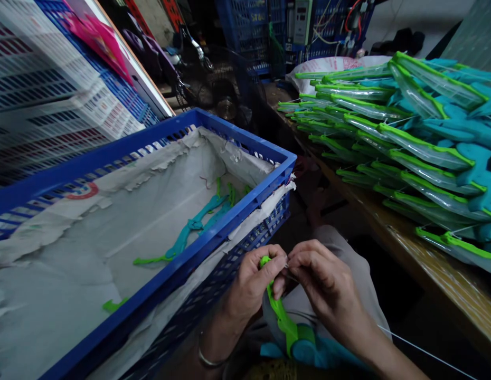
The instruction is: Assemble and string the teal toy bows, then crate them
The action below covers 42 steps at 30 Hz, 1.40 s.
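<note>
Green strap (277,309) sat pinched in the left hand (251,285), low over the lap beside the blue crate (214,240). The right hand (324,282) touched it at the top, fingers pinched on something too small to tell. More green and blue bags (407,142) lay piled on the desk (427,264).

Readable text: one faint marking | where: pale stencilled characters are showing on the dark blue stacked crate (251,24) at the top centre, seeming to read "ST80", though blur is making this uncertain | red ring mark on the white liner (85,191) of the near blue crate (214,240): too small to read
</note>
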Motion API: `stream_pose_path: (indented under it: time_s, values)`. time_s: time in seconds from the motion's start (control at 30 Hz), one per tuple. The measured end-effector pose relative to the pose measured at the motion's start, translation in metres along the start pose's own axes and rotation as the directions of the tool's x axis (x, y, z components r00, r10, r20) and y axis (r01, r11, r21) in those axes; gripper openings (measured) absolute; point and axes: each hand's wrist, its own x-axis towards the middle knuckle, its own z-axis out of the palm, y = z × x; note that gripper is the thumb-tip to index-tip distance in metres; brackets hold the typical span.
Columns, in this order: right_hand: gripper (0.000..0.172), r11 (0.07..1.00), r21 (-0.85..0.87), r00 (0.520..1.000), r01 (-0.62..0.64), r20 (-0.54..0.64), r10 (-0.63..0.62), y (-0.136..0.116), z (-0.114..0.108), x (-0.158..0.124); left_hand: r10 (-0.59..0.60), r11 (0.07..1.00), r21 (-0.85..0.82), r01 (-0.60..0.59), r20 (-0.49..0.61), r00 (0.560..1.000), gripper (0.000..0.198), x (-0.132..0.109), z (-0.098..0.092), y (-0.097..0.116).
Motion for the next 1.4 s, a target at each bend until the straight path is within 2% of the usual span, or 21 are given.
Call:
stream_pose_path:
  time_s: [0.17, 0.27, 0.37, 0.47, 0.63, 0.77, 0.87, 1.07, 1.4]
  values:
    - [0.018, 0.995, -0.04, 0.994, 0.095, -0.046, -0.096, 0.003, 0.004, -0.001, -0.054, 0.998, -0.036, 0.057, 0.076, 0.996, 0.046, 0.004, 0.001, 0.006]
    - [0.019, 0.99, -0.082, 0.992, 0.115, -0.048, -0.119, 0.006, 0.007, -0.003, -0.049, 0.998, -0.031, 0.05, 0.03, 0.998, 0.044, 0.004, 0.002, 0.006]
    - [0.017, 1.0, -0.01, 0.998, 0.025, -0.056, -0.026, 0.006, 0.008, -0.004, -0.006, 1.0, 0.009, 0.007, -0.036, 0.999, 0.04, 0.002, 0.001, 0.003]
    - [0.014, 0.997, 0.042, 0.993, -0.068, -0.09, 0.071, 0.005, 0.008, -0.003, 0.03, 0.998, 0.048, -0.029, -0.007, 1.0, 0.041, 0.001, 0.0, 0.002]
    - [0.015, 0.991, -0.123, 0.985, 0.06, -0.155, -0.078, 0.012, 0.013, -0.004, -0.028, 1.0, -0.004, 0.028, 0.052, 0.998, 0.043, 0.001, 0.0, 0.005]
    - [0.013, 0.925, -0.321, 0.953, 0.201, -0.154, -0.261, 0.019, 0.022, -0.012, -0.062, 0.996, -0.053, 0.065, 0.056, 0.997, 0.047, 0.002, 0.0, 0.005]
    - [0.017, 0.892, -0.369, 0.933, 0.262, -0.139, -0.331, 0.022, 0.026, -0.016, -0.079, 0.995, -0.063, 0.081, 0.041, 0.996, 0.047, 0.002, -0.001, 0.004]
    - [0.011, 0.845, -0.459, 0.91, 0.274, -0.16, -0.382, 0.019, 0.026, -0.01, -0.077, 0.994, -0.071, 0.079, 0.036, 0.996, 0.049, 0.003, 0.0, 0.004]
    - [0.011, 0.875, -0.441, 0.933, 0.202, -0.185, -0.308, 0.015, 0.022, -0.016, -0.046, 0.996, -0.08, 0.042, -0.045, 0.998, 0.048, 0.003, 0.001, 0.001]
